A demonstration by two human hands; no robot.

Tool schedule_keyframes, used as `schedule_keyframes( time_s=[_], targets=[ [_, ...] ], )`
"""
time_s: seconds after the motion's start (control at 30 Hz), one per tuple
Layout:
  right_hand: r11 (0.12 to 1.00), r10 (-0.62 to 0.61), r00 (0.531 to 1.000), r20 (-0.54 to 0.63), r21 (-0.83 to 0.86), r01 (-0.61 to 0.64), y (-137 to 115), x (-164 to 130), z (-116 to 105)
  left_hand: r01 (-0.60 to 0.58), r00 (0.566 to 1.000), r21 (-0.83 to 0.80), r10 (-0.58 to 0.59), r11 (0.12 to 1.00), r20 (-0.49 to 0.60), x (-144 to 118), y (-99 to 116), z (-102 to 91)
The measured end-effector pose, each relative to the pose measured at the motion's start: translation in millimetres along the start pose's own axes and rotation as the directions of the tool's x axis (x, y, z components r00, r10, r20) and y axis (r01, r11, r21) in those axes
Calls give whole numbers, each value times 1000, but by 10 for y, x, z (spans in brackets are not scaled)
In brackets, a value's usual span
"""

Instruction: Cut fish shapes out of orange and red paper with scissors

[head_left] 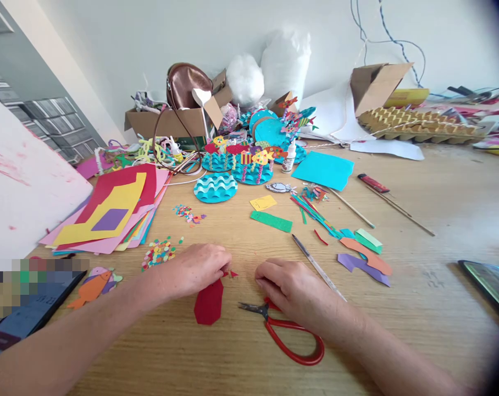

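Observation:
My left hand (200,267) rests on the wooden table (439,209), its fingertips pinching the top of a dark red paper cut-out (209,303) beside a tiny red scrap (233,273). My right hand (293,289) lies palm down just right of it, fingers curled over the pivot of red-handled scissors (290,335), whose closed blades point left. I cannot tell whether the right hand grips the scissors or only rests on them. A thin metal tool (317,267) lies diagonally behind the right hand.
Stacked coloured paper sheets (113,212) lie at left, confetti (159,253) near my left wrist, an orange paper fish (90,289) and a phone (22,319) at lower left. Blue wave discs (215,187), paper strips (315,214), cardboard boxes (171,118) and a tablet (491,280) surround the work area.

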State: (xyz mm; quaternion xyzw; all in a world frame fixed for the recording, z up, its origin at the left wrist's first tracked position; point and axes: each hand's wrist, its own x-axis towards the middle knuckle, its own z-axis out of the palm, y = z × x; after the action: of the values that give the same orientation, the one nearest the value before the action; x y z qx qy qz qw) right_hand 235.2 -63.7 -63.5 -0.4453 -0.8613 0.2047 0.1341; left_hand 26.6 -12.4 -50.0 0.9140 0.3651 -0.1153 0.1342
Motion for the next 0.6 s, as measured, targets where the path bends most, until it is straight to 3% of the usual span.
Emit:
schedule_keyframes(
  time_s=[0.43, 0.6],
  targets=[
    [1000, 2, 1000, 22, -3, -2, 2, 3, 0, 8, 996, 130, 4, 991, -93, -45, 112, 89],
    [1000, -14, 1000, 6, 2, 14, 1, 7, 3, 20, 999, 99, -16, 995, -42, -30, 107, 59]
  ],
)
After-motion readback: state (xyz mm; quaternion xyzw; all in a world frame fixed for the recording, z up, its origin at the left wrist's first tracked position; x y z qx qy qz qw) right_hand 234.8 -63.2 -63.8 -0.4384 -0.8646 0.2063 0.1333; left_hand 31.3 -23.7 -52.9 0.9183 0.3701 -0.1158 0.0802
